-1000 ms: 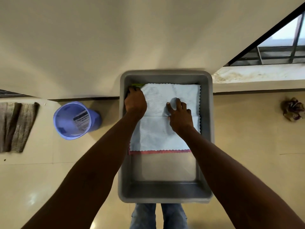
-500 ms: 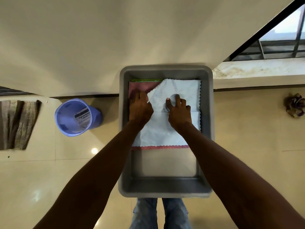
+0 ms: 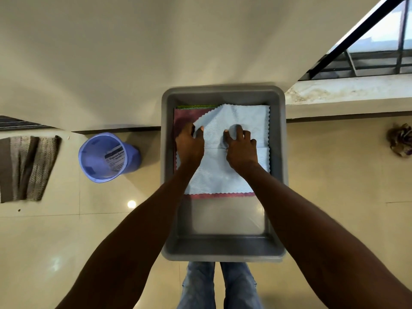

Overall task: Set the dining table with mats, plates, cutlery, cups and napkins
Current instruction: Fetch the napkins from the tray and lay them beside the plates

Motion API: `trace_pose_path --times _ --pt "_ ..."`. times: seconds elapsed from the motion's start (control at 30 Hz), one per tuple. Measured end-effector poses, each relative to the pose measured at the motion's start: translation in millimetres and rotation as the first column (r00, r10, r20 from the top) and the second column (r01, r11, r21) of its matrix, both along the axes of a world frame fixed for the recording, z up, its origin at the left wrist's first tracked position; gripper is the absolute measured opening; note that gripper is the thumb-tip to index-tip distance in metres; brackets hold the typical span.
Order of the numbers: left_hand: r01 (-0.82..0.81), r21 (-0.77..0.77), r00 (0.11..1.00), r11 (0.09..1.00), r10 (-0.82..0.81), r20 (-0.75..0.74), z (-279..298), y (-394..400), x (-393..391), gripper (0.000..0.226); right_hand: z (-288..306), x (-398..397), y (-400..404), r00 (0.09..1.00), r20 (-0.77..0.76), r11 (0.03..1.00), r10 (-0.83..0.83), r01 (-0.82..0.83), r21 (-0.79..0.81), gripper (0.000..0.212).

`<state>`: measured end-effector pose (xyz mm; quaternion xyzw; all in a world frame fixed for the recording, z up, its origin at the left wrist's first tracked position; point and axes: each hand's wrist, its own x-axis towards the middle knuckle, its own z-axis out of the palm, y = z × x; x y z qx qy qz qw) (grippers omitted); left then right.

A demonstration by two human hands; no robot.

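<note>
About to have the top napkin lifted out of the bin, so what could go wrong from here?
1. The left hand pinches only the folded-back corner of the pale blue cloth, while the right hand rests on its middle; pulling now may just drag or crumple it.
2. The pink cloth lies directly beneath and could come up too.
3. The cloth may snag the grey bin wall.
</note>
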<state>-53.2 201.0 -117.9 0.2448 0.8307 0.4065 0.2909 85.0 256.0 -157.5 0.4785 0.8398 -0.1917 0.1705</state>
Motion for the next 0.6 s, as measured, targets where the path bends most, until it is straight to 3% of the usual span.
trace_pose_path --times 0.1,0.27,0.33,0.47,0.6 --pt "-0.142 0.058 0.989 0.988 0.14 0.043 0 -1 -3 0.016 -1 0 2 1.0 0.0 1.0 0.005 -0.005 0.003 0.061" --pt "-0.086 0.072 0.995 0.994 0.089 -0.038 5 2 3 0.032 2 3 9 0.998 -0.055 0.999 0.001 -0.003 -0.034 0.063" --pt "-0.061 0.077 0.997 0.995 0.065 -0.045 11 3 4 0.032 6 5 14 0.985 -0.154 0.992 -0.079 0.062 -0.107 0.059" --pt "-0.018 0.109 0.999 0.994 0.014 0.037 41 -1 5 0.032 40 7 18 0.807 -0.374 0.885 -0.457 0.369 -0.284 0.058" --pt "0.033 0.098 0.977 0.995 -0.053 0.205 90 -8 11 0.018 97 8 16 0.718 -0.517 0.885 -0.466 0.394 -0.249 0.056"
